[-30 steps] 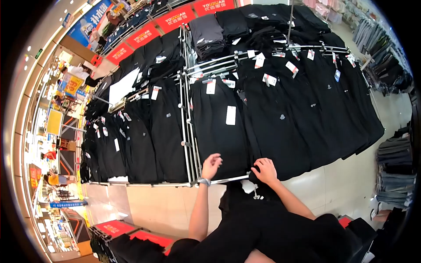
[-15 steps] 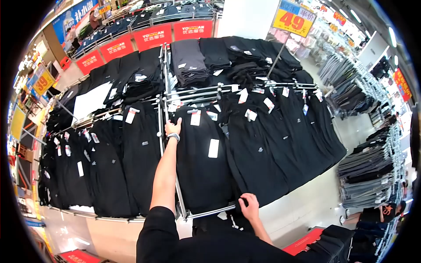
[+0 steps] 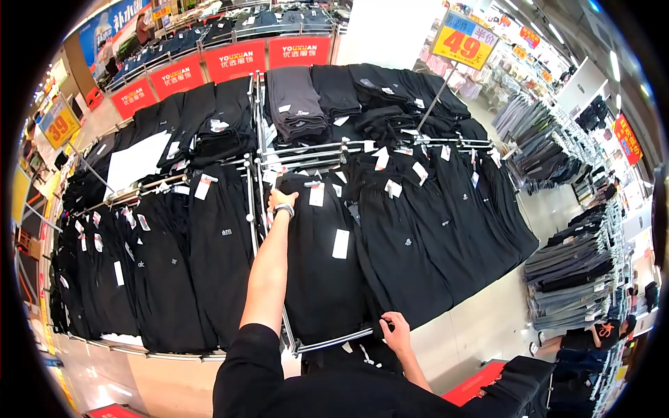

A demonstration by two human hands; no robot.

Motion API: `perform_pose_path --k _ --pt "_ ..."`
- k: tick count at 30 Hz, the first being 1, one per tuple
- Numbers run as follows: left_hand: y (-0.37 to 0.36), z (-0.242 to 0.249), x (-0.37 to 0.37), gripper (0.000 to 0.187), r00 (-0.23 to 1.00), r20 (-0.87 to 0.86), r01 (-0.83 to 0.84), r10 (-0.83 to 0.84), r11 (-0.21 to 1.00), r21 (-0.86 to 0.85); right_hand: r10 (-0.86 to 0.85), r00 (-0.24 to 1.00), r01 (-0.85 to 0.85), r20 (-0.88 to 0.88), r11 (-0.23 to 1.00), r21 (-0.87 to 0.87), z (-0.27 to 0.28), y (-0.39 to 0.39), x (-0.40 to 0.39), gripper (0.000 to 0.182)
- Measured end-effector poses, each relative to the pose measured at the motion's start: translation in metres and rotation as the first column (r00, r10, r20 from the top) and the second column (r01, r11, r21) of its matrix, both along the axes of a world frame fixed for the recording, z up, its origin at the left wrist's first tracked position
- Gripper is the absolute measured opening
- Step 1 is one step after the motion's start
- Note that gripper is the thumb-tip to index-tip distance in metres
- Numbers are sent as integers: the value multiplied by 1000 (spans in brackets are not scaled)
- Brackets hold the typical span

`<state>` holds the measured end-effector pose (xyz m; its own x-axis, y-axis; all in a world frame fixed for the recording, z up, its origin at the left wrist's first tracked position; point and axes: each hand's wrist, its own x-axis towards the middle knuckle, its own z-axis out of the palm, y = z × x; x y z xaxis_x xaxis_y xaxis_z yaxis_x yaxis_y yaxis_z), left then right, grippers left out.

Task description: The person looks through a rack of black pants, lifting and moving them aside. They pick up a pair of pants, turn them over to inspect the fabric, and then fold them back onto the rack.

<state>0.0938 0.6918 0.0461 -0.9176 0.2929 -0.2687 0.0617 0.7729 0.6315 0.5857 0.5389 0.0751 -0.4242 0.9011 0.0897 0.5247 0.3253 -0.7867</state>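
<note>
Black trousers (image 3: 313, 272) lie flat on the rack's near slope, with a paper tag at the waist and a white sticker on the leg. At their waistband's upper left corner, my left hand (image 3: 282, 200) is closed on the fabric, a band round its wrist. Lower down, my right hand (image 3: 398, 333) has its fingers curled at the trousers' bottom right corner, by the hem and the rack's front rail (image 3: 334, 341). Another pair of black trousers (image 3: 411, 258) lies right beside these and overlaps their edge.
A metal divider rail (image 3: 252, 188) runs up the rack left of my arm. More black trousers (image 3: 174, 272) lie beyond it. Folded grey trousers (image 3: 294, 97) are stacked at the back. A price sign (image 3: 463, 40) stands on a pole. Hanging clothes (image 3: 571, 279) line the right, near a person (image 3: 592, 336).
My left hand has moved slightly right, away from the divider rail, and the trousers' waist has shifted with it. My right hand stays at the hem. The view has shifted a little.
</note>
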Motion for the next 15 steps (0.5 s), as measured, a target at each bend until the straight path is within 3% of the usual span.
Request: perform_pose_path --k 2,4,6,7,8,10,12,15 --pt "-4 5 -1 63 995 62 78 -78 997 1 25 1000 -25 16 1000 5 2 -1 -3 12" --pt "-2 -6 2 56 998 55 23 -27 997 75 31 1000 -31 -4 999 -15 -2 -3 -2 12" --pt "-3 -9 8 44 997 -80 3 14 978 207 34 999 -35 -11 998 -50 -2 -5 2 12" --pt "-7 -6 13 44 990 -137 59 -16 945 321 38 999 -39 -12 998 -53 -2 -5 5 12" --pt "-9 -4 23 43 982 -188 89 -27 939 331 30 999 -30 -11 998 -47 -1 -5 7 12" --pt "-10 -11 36 40 949 -308 248 -69 766 593 6 1000 -8 -28 999 -46 -4 -5 10 12" --pt "-20 -4 61 33 936 -329 320 -126 693 646 -21 998 18 -53 998 -63 -7 -2 13 12" --pt "-47 32 101 23 924 -180 340 -338 508 791 -26 994 18 -102 997 -78 -14 8 15 13"
